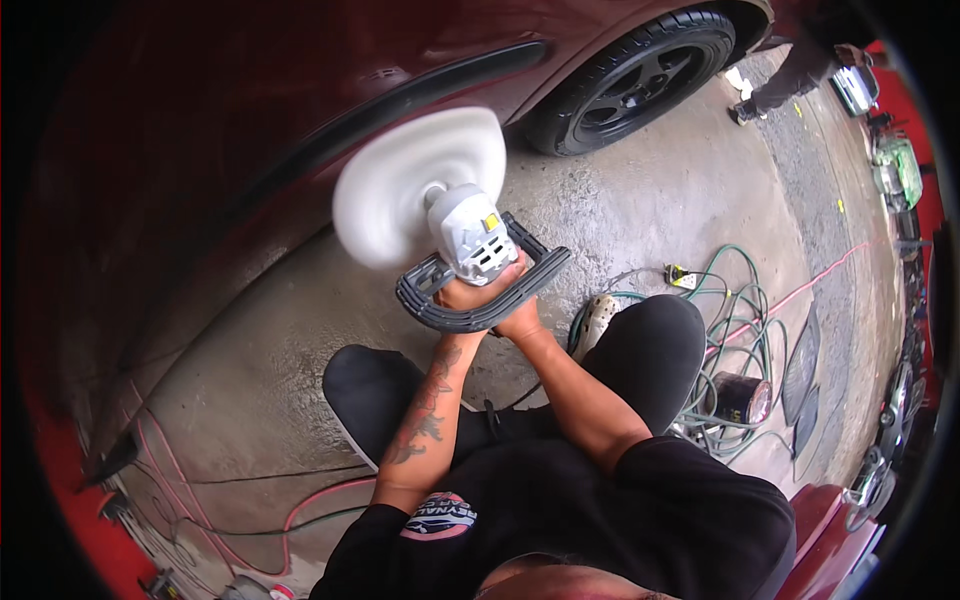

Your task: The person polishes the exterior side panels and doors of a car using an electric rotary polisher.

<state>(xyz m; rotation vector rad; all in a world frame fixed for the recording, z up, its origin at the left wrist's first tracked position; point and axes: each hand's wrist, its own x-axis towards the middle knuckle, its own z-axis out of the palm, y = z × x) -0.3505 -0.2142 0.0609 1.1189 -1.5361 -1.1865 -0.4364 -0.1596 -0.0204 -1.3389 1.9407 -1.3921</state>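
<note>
A rotary polisher (469,232) with a white pad (420,187), blurred as if spinning, is held before me in both hands. My left hand (469,294) and my right hand (517,319) lie close together on its body, behind the black loop handle (487,304); the handle hides part of the fingers. Which hand is which is hard to tell where they overlap. Beyond the pad is the lower side of a dark red car (450,45) with a black side trim (420,94). Whether the pad touches the car cannot be told.
A car wheel (637,82) stands at the upper right. Green cord (739,322) lies coiled on the wet concrete floor beside a round container (739,397). A pink hose (289,517) crosses the lower left. Another person's leg (787,82) shows at the upper right.
</note>
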